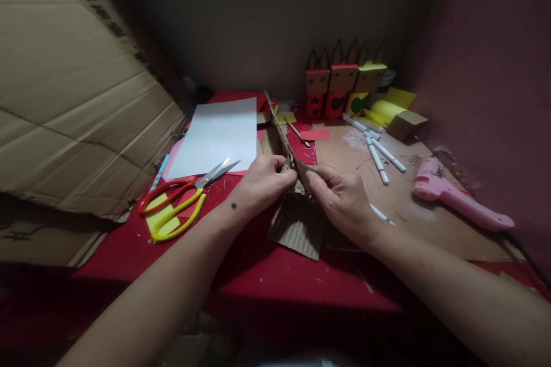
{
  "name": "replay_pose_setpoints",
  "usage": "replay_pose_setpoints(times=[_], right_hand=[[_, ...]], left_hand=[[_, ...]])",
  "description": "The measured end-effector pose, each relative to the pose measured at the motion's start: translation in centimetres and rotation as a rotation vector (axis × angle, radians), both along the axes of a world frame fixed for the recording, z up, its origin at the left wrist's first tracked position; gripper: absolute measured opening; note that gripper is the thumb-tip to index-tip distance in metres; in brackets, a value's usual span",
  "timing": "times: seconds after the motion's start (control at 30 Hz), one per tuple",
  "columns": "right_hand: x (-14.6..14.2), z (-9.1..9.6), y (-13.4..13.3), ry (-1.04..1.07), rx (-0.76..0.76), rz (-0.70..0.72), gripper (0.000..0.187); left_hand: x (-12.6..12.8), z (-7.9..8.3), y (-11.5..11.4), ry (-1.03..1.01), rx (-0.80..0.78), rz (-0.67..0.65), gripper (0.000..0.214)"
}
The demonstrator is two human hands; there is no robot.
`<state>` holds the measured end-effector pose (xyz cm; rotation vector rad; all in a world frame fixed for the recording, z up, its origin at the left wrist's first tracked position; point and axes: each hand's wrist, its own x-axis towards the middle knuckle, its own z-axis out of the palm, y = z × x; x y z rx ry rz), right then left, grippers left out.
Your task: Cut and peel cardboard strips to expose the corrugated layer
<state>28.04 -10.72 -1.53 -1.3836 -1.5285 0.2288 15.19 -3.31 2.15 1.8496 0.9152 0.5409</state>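
Note:
Between my two hands is a piece of brown cardboard [279,126], upright and seen nearly edge-on, with a ragged, torn-looking part at its lower end. My left hand [269,178] pinches it from the left, thumb and fingers pressed together. On the other side my right hand [338,195] grips it between thumb and bent fingers. A ridged cardboard piece [299,229] lies just below my hands; I cannot tell whether it joins the held one. Left of my left wrist rest scissors [200,183] with red and yellow handles, blades apart.
White paper [219,137] lies behind the scissors. Several markers [376,160] and a pink glue gun [458,192] lie on a cardboard sheet [430,235] at right. Decorated paper figures [342,89] stand at the back. A large cardboard panel [77,92] leans at left. Red cloth [275,281] covers the table.

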Motion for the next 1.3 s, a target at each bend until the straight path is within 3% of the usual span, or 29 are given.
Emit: replay_pose_setpoints(times=[0.2, 0.43, 0.57, 0.63, 0.87, 1.13, 1.3], right_hand=[[0.0, -0.1, 0.0, -0.030, 0.029, -0.003, 0.022], [-0.2, -0.4, 0.1, -0.106, 0.079, 0.018, 0.022], [-0.2, -0.4, 0.1, -0.127, 0.093, 0.029, 0.022], [-0.2, -0.4, 0.2, -0.126, 0.078, 0.024, 0.023], [0.2, -0.3, 0.1, -0.062, 0.035, 0.005, 0.023], [0.3, -0.3, -0.1, -0.056, 0.031, -0.004, 0.022], [0.2, -0.4, -0.1, -0.077, 0.036, 0.002, 0.022]], left_hand=[[-0.3, 0.6, -0.1, 0.062, -0.023, -0.061, 0.009], [0.3, 0.1, -0.6, -0.077, -0.215, -0.044, 0.010], [0.6, -0.4, -0.4, 0.002, 0.008, 0.027, 0.006], [0.6, -0.3, -0.2, 0.039, 0.037, 0.030, 0.004], [0.2, 0.5, 0.0, -0.032, -0.232, -0.080, 0.009], [0.2, -0.1, -0.7, -0.009, -0.313, -0.085, 0.005], [0.7, -0.1, -1.1, 0.026, -0.261, -0.033, 0.010]])
